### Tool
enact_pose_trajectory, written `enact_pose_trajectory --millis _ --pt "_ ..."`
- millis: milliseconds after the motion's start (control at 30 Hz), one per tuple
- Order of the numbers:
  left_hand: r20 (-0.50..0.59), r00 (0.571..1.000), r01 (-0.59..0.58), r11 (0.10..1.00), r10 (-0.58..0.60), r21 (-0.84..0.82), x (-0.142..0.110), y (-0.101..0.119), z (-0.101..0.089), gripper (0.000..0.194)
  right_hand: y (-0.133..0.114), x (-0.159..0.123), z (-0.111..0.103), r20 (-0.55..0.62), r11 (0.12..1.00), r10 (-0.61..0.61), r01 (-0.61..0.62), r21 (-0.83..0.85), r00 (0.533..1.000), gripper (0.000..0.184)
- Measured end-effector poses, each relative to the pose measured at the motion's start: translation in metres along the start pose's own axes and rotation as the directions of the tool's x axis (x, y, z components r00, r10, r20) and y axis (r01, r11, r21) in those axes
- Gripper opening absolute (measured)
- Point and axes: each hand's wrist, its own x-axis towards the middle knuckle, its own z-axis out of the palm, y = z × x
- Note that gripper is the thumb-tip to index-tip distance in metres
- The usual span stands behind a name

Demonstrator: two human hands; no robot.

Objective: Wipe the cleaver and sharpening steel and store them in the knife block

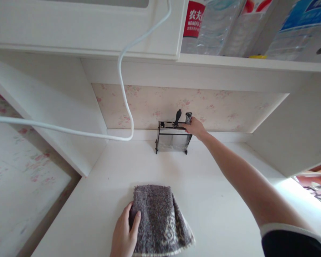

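Observation:
A clear knife block (173, 139) with a black frame stands at the back of the white desk (208, 200), against the flowered wall. A black handle (178, 116) sticks up from it. My right hand (194, 127) reaches to the block's top right corner, fingers closed around a grey-handled tool (188, 117) in its slot. My left hand (125, 233) rests near the desk's front edge, its fingers curled over the left edge of a folded grey towel (160, 219).
A white cable (123, 89) hangs from above and loops along the back left of the desk. Water bottles (216, 26) lie on the shelf overhead. White side panels close in the desk at left and right.

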Motion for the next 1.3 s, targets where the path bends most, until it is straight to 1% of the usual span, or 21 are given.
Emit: enact_pose_trajectory --millis 167,267,333,433,600,667,733,800,933,1100,1200,1300 --pt "-0.001 1.000 0.009 1.000 -0.009 0.026 0.004 0.002 0.000 0.060 0.004 0.006 0.005 -0.059 1.000 -0.015 0.015 -0.011 0.998 0.024" --pt "-0.023 1.000 -0.010 0.998 0.011 0.056 0.006 -0.001 0.002 0.059 0.005 0.007 0.005 -0.080 1.000 -0.021 0.022 0.002 0.997 0.022" --pt "-0.026 0.999 -0.023 0.997 0.025 0.070 0.006 -0.003 0.003 0.058 0.002 0.007 0.000 -0.100 0.999 -0.026 0.029 0.023 0.995 0.022" --pt "-0.025 0.999 -0.040 0.996 0.043 0.084 0.006 -0.004 0.004 0.057 -0.005 0.008 -0.013 -0.129 0.996 -0.049 0.058 0.066 0.990 0.023" --pt "-0.042 0.997 -0.058 0.994 0.063 0.095 0.006 -0.004 0.003 0.053 -0.018 0.019 -0.046 -0.163 0.978 -0.098 0.125 0.168 0.982 0.023" --pt "-0.048 0.997 -0.061 0.994 0.066 0.095 0.006 -0.003 0.003 0.051 -0.022 0.024 -0.060 -0.195 0.943 -0.155 0.204 0.262 0.968 0.022" --pt "-0.061 0.995 -0.072 0.993 0.078 0.093 0.006 -0.003 0.003 0.050 -0.025 0.027 -0.073 -0.234 0.890 -0.224 0.296 0.347 0.946 0.019" --pt "-0.074 0.993 -0.082 0.992 0.089 0.092 0.006 -0.003 0.004 0.049 -0.027 0.027 -0.084 -0.256 0.856 -0.271 0.354 0.377 0.928 0.018" --pt "-0.068 0.995 -0.068 0.992 0.076 0.106 0.006 -0.003 0.005 0.050 -0.033 0.017 -0.101 -0.291 0.814 -0.344 0.438 0.382 0.893 0.017" --pt "-0.075 0.995 -0.064 0.993 0.072 0.099 0.005 -0.002 0.004 0.050 -0.040 -0.004 -0.112 -0.336 0.750 -0.429 0.538 0.386 0.839 0.021" --pt "-0.068 0.996 -0.055 0.996 0.060 0.069 0.005 -0.001 0.005 0.049 -0.045 -0.024 -0.115 -0.324 0.737 -0.479 0.574 0.356 0.816 0.024" --pt "-0.068 0.997 -0.045 0.999 0.046 0.012 0.007 0.002 0.008 0.051 -0.050 -0.056 -0.112 -0.303 0.754 -0.501 0.581 0.308 0.811 0.027"
